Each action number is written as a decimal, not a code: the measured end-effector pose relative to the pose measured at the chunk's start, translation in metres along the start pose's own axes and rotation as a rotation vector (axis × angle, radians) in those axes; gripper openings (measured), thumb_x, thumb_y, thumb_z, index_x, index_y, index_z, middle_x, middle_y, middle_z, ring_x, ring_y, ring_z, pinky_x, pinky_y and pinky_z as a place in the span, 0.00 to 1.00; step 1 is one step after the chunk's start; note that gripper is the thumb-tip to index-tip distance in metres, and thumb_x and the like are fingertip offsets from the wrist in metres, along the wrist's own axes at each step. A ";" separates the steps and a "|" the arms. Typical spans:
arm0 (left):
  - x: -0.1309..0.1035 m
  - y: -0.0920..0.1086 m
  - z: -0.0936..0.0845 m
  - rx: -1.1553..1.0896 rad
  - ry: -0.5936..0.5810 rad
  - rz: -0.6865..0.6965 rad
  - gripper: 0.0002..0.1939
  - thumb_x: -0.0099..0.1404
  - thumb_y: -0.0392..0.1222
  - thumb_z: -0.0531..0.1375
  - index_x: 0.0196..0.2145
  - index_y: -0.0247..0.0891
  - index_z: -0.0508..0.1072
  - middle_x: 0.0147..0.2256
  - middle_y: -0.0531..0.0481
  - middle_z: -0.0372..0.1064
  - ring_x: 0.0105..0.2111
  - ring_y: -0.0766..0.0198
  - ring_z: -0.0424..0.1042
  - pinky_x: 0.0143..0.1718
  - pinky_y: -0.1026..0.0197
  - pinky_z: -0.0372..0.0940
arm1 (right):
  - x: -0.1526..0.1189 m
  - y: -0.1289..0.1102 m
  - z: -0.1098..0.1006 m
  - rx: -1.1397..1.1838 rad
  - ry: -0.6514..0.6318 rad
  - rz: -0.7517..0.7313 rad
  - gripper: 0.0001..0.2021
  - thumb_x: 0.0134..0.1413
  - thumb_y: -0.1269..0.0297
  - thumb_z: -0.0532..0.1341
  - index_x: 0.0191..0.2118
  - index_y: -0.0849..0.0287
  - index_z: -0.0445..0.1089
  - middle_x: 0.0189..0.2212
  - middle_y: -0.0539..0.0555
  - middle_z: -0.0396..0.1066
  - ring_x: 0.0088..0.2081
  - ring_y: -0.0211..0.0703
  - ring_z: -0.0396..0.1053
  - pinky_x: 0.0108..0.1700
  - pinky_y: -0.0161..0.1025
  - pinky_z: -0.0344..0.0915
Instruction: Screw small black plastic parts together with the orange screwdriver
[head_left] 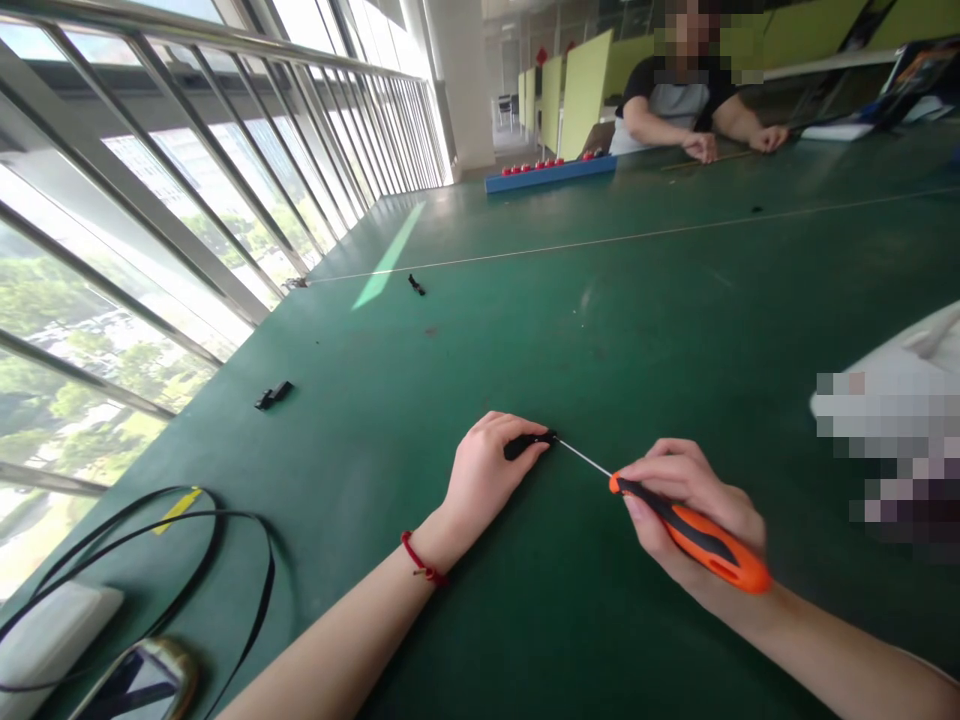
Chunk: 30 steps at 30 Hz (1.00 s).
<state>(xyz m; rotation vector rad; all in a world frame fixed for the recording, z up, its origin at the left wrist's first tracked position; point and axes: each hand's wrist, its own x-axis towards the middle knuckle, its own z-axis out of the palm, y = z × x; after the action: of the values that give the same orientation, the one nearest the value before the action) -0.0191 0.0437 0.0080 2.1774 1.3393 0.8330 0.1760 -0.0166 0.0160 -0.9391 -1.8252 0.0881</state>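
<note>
My left hand (491, 465) pinches a small black part (523, 444) against the green tabletop, thumb on the near side and fingers on the far side. What kind of part it is I cannot make out. In my right hand (694, 500) lies a screwdriver (712, 548) with an orange and black handle, the fingers closed around its front. Its thin metal shaft points left, and the tip meets the right end of the black part. Whether a screw sits there is too small to see.
More small black pieces (274, 394) lie on the green table (360, 440) to the left. A looped black cable (262, 570), a phone (146, 685) and a white box (60, 640) are at lower left. A blue strip with red knobs (551, 175) and a seated person (675, 105) are across the table.
</note>
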 end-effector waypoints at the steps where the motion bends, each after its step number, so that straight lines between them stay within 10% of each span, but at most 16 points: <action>1: 0.000 0.000 0.000 -0.002 -0.002 -0.003 0.07 0.61 0.40 0.59 0.37 0.42 0.76 0.37 0.53 0.75 0.40 0.62 0.70 0.45 0.57 0.65 | -0.001 0.001 0.000 -0.007 0.008 0.003 0.08 0.49 0.74 0.59 0.37 0.56 0.65 0.23 0.48 0.73 0.29 0.43 0.72 0.33 0.44 0.68; 24: 0.000 0.002 0.001 0.036 0.008 0.032 0.07 0.61 0.40 0.59 0.37 0.41 0.76 0.37 0.52 0.75 0.40 0.61 0.70 0.44 0.57 0.65 | -0.009 0.001 0.006 0.195 0.226 0.220 0.19 0.44 0.73 0.63 0.44 0.54 0.62 0.33 0.51 0.64 0.30 0.40 0.68 0.31 0.39 0.70; 30: 0.000 0.002 0.001 0.047 0.016 0.033 0.07 0.61 0.40 0.59 0.37 0.41 0.75 0.37 0.52 0.75 0.40 0.60 0.70 0.44 0.56 0.65 | -0.009 0.002 0.001 -0.002 0.041 0.138 0.07 0.49 0.71 0.60 0.35 0.54 0.66 0.21 0.48 0.68 0.28 0.41 0.69 0.30 0.39 0.67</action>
<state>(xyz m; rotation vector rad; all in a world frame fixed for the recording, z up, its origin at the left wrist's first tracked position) -0.0174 0.0426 0.0080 2.2386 1.3468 0.8418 0.1776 -0.0207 0.0073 -1.0604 -1.7215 0.1518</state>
